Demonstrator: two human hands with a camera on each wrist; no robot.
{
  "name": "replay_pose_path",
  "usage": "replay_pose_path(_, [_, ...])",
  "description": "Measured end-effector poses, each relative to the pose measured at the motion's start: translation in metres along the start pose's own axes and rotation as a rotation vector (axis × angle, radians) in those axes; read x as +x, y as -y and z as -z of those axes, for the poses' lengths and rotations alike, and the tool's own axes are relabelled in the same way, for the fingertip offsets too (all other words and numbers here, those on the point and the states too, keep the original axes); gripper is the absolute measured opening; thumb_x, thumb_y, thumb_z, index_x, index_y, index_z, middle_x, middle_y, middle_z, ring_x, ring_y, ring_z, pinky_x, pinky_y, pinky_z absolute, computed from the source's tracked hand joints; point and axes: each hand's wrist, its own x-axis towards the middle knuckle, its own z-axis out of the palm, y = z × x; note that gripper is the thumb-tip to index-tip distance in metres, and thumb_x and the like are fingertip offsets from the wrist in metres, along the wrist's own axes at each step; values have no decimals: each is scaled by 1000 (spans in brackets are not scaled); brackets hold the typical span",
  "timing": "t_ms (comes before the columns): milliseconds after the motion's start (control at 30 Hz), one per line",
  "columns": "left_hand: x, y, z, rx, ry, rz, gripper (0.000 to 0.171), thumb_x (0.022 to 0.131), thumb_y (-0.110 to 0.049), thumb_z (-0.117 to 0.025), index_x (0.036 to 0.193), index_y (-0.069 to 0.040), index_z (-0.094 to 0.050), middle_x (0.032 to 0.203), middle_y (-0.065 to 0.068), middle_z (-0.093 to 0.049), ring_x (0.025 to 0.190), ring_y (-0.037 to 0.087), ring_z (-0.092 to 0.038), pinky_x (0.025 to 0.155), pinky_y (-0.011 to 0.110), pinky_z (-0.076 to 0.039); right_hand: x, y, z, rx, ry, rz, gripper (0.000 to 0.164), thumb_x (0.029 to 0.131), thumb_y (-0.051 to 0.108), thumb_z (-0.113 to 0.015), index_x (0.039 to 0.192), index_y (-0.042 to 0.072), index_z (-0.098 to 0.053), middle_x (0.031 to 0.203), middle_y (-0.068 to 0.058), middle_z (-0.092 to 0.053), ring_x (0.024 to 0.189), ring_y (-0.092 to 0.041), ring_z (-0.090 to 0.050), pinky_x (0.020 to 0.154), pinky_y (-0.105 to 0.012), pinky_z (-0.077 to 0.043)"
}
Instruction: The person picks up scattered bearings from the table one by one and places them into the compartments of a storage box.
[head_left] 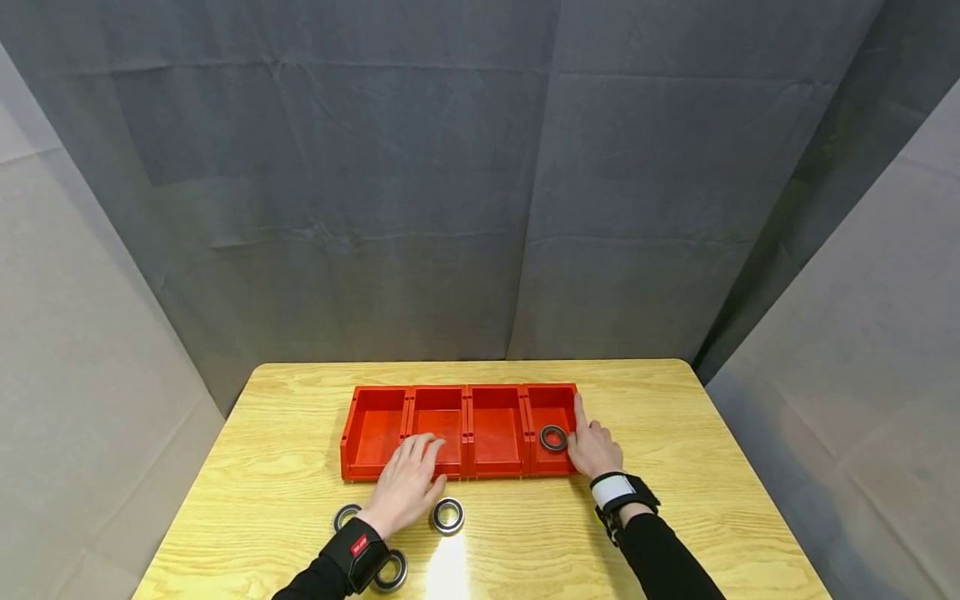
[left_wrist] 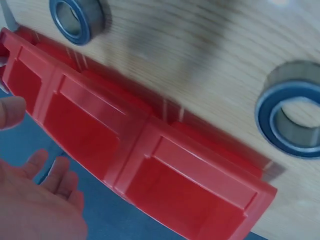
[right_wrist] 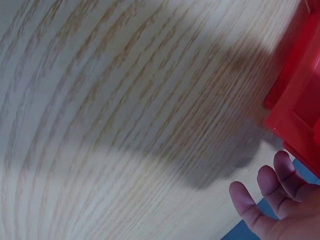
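Note:
Four-compartment red bin row [head_left: 467,433] stands on the table, with a ball bearing [head_left: 553,437] in its rightmost compartment. My right hand [head_left: 595,450] lies along that compartment's right wall, index finger stretched along the rim. In the right wrist view, its other fingers [right_wrist: 244,197] are loosely bent beside the red wall. Over the front of the bins hovers my left hand [head_left: 407,487], relaxed and with nothing in its grasp. Near it on the table are a bearing [head_left: 447,517] to its right, another bearing [head_left: 345,515] partly hidden behind it, and one bearing [head_left: 393,572] beside the wrist.
The light wood table [head_left: 720,517] extends on both sides of the bins. Behind it hangs a grey cloth [head_left: 420,208], with pale cloth panels [head_left: 90,350] at the sides. The other three compartments show bare red floors.

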Motion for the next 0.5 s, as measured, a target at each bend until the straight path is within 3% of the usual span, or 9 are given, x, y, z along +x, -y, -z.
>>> replay_pose_path(500, [-17,-15,-3,-27,216,-49,48,90,-33,-69,130,-9,-59,117,6,-59,108,25,-54,92,46,-50,2,-1,-5,-9,-7,-15,77,98,24,-56,162,16,-14,112,-29,-61,101,-45,-59,81,-62,-51])
